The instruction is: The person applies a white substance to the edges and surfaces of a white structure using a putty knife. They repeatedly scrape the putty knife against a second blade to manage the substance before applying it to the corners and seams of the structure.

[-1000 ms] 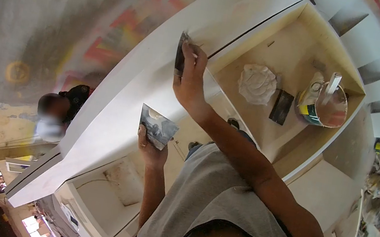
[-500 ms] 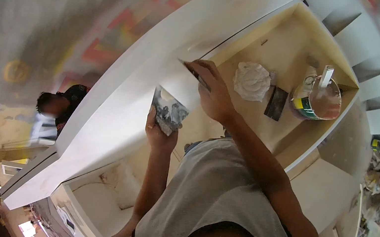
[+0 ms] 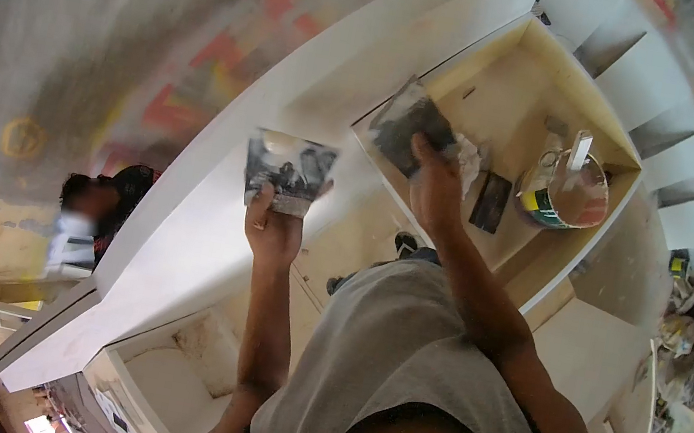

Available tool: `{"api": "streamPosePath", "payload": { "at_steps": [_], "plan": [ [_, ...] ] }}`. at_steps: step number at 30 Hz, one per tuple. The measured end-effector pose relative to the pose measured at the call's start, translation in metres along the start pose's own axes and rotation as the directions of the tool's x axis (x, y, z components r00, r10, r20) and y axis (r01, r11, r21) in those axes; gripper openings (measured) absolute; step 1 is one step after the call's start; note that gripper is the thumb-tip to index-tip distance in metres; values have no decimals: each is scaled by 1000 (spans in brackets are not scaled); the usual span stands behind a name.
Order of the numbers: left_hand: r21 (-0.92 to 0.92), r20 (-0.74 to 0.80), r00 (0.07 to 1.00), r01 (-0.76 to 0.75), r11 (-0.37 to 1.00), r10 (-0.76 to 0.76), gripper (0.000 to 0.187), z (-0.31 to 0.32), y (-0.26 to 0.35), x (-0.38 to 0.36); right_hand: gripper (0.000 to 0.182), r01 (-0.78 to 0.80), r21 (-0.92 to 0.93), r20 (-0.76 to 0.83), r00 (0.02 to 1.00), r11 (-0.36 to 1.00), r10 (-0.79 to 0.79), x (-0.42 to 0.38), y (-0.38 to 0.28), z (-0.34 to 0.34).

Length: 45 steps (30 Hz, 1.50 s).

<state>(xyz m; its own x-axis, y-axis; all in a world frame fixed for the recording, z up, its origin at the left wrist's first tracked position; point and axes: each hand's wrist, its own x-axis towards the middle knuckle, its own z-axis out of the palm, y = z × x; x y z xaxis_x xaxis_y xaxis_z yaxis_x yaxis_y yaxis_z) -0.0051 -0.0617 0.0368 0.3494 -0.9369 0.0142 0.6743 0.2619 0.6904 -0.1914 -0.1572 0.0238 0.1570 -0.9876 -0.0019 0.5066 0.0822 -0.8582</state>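
Observation:
My left hand point(image 3: 276, 228) is closed on a smeared square plate point(image 3: 288, 172), whose flat face carries grey and pale paste. To the right, my right hand point(image 3: 436, 186) grips a dark flat scraper blade point(image 3: 412, 127), its face turned toward the camera and its upper end whitish and blurred. The blade overlaps the edge of an open wooden compartment and partly hides a crumpled white bundle point(image 3: 467, 165). Both tools are apart from each other, over or beside the long white panel point(image 3: 217, 167).
Inside the compartment point(image 3: 517, 75) lie a dark rectangular block point(image 3: 491, 202) and a paste-stained bucket point(image 3: 566, 194) with a white stick in it. Another person point(image 3: 125, 198) is beyond the panel at left. Shelves point(image 3: 645, 83) stand at upper right, clutter point(image 3: 678, 332) at far right.
My right hand has moved right and its blade has turned to show its broad face, now covering part of the white bundle. My left hand and its plate have shifted slightly left and up.

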Motion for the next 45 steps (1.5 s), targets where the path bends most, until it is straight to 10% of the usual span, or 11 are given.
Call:
{"api": "streamPosePath", "payload": {
  "at_steps": [1, 5, 6, 9, 11, 15, 16, 18, 24, 30, 45],
  "plan": [
    [159, 70, 993, -109, 981, 99, 56, 1, -1, 3, 26, -223, 512, -77, 950, 830, 302, -5, -18, 7],
    [704, 498, 839, -539, 463, 219, 45, 2, 3, 10, 23, 120, 24, 334, 935, 993, -121, -30, -43, 11],
    [776, 612, 788, -615, 140, 70, 38, 27, 17, 11, 27, -68, 78, 325, 945, 995, 39, -30, -46, 15],
    [656, 698, 700, -710, 257, 152, 69, 24, 8, 17, 38, -539, 287, 353, 828, 792, 435, -26, -50, 11],
    [718, 695, 719, -694, -54, -11, 61, 11, 18, 21, 37, -389, 115, 268, 898, 914, 348, -30, -55, 1],
    [810, 463, 884, -452, 374, 66, 44, -8, 11, 6, 35, -81, -121, -6, 997, 989, 81, 16, -6, -47],
    [726, 248, 960, -272, 631, 128, 44, -5, 0, -4, 32, -163, 205, -16, 985, 965, 170, 33, -30, -41],
    [355, 18, 999, -41, 934, 37, 61, -13, -13, -20, 33, 5, -113, -31, 999, 994, -8, 85, -19, -72],
    [155, -150, 987, 87, 984, -63, 69, -22, -27, -45, 33, 444, -819, 81, 716, 363, -693, 212, -5, -104],
    [199, -227, 974, 69, 978, -23, 70, -44, -22, -58, 34, 304, -775, -160, 753, 554, -638, 221, 15, -76],
    [160, -228, 972, 88, 983, -50, 71, -53, -16, -60, 69, 509, -682, 97, 774, 525, -625, 90, 83, 43]
  ]
}}
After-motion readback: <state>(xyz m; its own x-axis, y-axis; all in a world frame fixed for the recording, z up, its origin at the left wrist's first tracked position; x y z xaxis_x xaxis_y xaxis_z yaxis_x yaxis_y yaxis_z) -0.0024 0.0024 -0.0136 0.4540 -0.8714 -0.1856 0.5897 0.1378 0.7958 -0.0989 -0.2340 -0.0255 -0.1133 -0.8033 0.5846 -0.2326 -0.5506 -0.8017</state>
